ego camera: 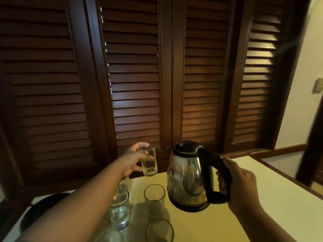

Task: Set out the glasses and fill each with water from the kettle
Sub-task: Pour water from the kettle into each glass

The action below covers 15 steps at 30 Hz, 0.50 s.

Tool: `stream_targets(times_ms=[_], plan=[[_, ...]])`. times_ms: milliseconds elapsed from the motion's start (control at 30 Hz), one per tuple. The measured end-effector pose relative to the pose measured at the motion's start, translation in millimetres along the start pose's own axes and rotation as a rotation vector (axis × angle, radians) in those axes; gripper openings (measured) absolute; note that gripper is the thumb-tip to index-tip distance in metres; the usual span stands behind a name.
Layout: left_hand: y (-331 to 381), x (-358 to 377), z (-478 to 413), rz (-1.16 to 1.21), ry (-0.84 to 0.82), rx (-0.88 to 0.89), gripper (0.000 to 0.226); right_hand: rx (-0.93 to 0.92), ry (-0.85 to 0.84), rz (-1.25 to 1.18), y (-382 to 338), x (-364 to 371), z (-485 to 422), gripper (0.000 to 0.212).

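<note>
Obs: left hand (138, 159) wraps glass (148, 162) above tabletop's (262, 189) far edge; right hand (236, 186) grips kettle (188, 175) handle; risk: mid-air pour misses, forearm (83, 198) tips standing glasses (154, 196).

I see a silver kettle (185, 175) with black lid, handle and base, clear glasses (154, 195), a cream table (262, 198), dark brown slatted shutters (136, 84).

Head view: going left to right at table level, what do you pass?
Black disc → water glass → empty glass → kettle → right hand gripping its handle. Raised glass omitted: it overlaps the empty one.
</note>
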<state>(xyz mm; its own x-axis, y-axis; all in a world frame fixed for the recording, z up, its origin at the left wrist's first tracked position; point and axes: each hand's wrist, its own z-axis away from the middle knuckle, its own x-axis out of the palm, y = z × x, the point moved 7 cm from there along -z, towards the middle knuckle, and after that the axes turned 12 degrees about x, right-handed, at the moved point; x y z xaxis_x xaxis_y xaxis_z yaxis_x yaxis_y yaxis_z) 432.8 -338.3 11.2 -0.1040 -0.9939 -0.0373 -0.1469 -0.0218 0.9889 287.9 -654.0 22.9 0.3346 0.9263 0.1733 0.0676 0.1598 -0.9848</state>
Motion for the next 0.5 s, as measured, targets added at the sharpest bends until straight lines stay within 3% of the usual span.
stream_targets(times_ms=[300,500], plan=[[11,0,14,0.005,-0.023,0.03,0.07,-0.128,-0.143,0.039,-44,20,-9,0.047],[12,1,19,-0.027,-0.031,0.063,0.067,-0.091,-0.197,0.161,-74,40,-14,0.04]])
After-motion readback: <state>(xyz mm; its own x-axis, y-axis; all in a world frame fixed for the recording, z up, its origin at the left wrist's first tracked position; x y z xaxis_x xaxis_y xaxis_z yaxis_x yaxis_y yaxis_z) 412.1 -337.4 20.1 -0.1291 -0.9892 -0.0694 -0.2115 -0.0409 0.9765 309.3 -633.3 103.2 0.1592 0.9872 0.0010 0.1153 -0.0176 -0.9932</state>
